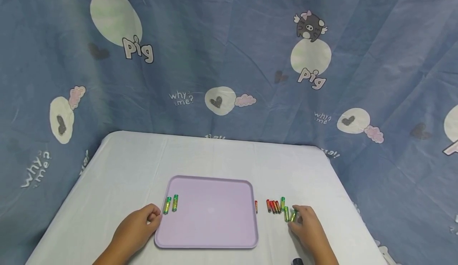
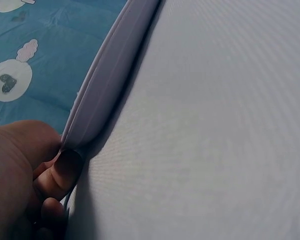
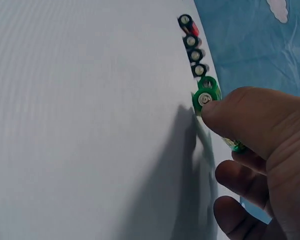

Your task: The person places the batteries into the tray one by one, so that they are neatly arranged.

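Observation:
At the left edge of the lilac tray point(image 1: 209, 217), my left hand point(image 1: 137, 226) grips the rim, its thumb and curled fingers around it in the left wrist view. Two green batteries point(image 1: 175, 203) lie side by side at the tray's left end. Right of the tray, my right hand point(image 1: 307, 226) pinches a tilted green battery point(image 1: 293, 216) between thumb and index finger. The thumb hides much of this battery in the right wrist view. Two other green batteries point(image 1: 286, 214) lie just left of that hand, close to a row of red batteries point(image 1: 273, 206).
One red battery point(image 1: 256, 206) lies against the tray's right edge. A white cloth covers the table point(image 1: 214, 157), and a blue printed curtain point(image 1: 229, 58) hangs behind it. A small black object point(image 1: 297, 261) shows at the bottom, beside the right wrist.

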A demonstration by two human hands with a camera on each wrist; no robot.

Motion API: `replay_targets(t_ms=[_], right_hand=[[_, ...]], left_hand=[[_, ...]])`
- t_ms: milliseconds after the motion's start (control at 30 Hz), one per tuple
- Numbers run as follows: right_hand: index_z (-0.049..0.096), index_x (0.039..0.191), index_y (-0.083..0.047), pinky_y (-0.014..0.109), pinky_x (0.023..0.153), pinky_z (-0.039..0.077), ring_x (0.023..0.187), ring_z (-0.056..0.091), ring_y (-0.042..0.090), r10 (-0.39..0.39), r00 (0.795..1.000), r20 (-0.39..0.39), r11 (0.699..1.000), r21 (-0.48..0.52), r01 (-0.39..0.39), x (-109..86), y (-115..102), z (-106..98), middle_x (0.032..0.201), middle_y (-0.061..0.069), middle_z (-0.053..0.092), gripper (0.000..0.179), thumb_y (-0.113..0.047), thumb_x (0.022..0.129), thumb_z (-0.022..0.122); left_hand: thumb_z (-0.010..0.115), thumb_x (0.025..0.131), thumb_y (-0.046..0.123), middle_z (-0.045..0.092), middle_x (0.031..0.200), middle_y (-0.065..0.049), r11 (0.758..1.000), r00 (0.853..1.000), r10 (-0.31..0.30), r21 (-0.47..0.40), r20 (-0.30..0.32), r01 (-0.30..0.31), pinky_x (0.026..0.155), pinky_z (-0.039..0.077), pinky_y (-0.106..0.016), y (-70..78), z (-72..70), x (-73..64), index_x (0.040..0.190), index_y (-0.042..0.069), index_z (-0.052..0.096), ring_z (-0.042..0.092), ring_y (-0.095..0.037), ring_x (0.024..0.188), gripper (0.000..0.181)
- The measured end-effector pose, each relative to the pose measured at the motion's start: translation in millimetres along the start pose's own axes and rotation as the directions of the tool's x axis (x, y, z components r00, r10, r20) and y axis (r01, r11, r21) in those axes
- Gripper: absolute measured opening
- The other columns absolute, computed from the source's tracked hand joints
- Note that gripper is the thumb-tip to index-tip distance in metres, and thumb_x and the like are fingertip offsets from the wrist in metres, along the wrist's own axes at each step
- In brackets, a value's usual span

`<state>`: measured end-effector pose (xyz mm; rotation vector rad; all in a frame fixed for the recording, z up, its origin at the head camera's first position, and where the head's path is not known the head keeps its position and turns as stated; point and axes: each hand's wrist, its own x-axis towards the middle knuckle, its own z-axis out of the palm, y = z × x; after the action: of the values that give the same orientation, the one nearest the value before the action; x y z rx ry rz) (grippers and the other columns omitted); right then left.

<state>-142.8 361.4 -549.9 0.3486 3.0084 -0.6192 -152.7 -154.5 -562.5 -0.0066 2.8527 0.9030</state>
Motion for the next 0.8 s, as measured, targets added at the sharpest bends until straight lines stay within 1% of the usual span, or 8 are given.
replay_targets(t_ms=[167,333,433,600,700,800], right_hand=[[0.063,0.137,-0.003,0.051,0.094,0.056,0.107,0.068,0.026,-0.045,0.999,-0.019,0.999,-0.002,0.045,-1.6,-6,-1,0.132,0.018,0.060,0.062,-0.020,0.082,0.087],[0.063,0.137,-0.005,0.053,0.097,0.054,0.110,0.067,0.027,-0.052,0.999,-0.012,0.999,-0.001,0.052,-3.2,-18,-3,0.134,0.017,0.060,0.061,-0.017,0.082,0.086],[0.063,0.138,-0.006,0.050,0.096,0.055,0.109,0.067,0.024,-0.059,0.998,-0.019,0.998,0.007,0.060,-3.0,-26,-3,0.134,0.015,0.060,0.061,-0.015,0.082,0.086],[0.064,0.138,-0.006,0.045,0.093,0.057,0.105,0.066,0.019,-0.110,0.993,-0.041,0.994,0.021,0.111,0.7,-40,-1,0.135,0.012,0.061,0.061,-0.014,0.082,0.086],[0.064,0.138,-0.008,0.045,0.095,0.056,0.108,0.066,0.021,-0.146,0.988,-0.053,0.989,0.028,0.148,3.7,-47,0,0.134,0.012,0.061,0.060,-0.015,0.082,0.086],[0.065,0.137,-0.008,0.046,0.096,0.056,0.109,0.067,0.022,-0.173,0.983,-0.068,0.982,0.060,0.177,5.5,-52,1,0.134,0.012,0.060,0.058,-0.013,0.083,0.086]], left_hand=[[0.068,0.097,0.029,0.057,0.079,0.008,1.000,1.000,0.000,-0.001,0.004,0.000,0.066,0.039,-0.035,0.1,0.3,-0.1,0.097,0.019,0.066,0.052,-0.015,0.074,0.010],[0.068,0.097,0.028,0.057,0.078,0.008,1.000,1.000,0.007,-0.003,-0.001,-0.007,0.066,0.039,-0.035,0.6,-1.1,-0.8,0.097,0.019,0.066,0.051,-0.015,0.073,0.010],[0.068,0.097,0.028,0.057,0.078,0.008,1.000,1.000,0.021,-0.002,-0.006,-0.021,0.066,0.040,-0.035,0.9,-1.9,-1.5,0.096,0.019,0.066,0.051,-0.015,0.073,0.009],[0.068,0.097,0.028,0.056,0.078,0.009,1.000,1.000,0.026,-0.003,-0.006,-0.026,0.065,0.040,-0.035,0.9,-2.7,-2.7,0.096,0.020,0.066,0.051,-0.014,0.072,0.009],[0.067,0.098,0.028,0.056,0.078,0.008,1.000,1.000,0.020,-0.002,-0.002,-0.020,0.065,0.039,-0.035,0.8,-2.7,-2.9,0.096,0.020,0.066,0.051,-0.015,0.072,0.009],[0.067,0.098,0.029,0.056,0.078,0.008,1.000,1.000,0.019,-0.001,0.000,-0.019,0.065,0.040,-0.035,0.8,-2.5,-3.0,0.097,0.020,0.066,0.051,-0.015,0.072,0.009]])
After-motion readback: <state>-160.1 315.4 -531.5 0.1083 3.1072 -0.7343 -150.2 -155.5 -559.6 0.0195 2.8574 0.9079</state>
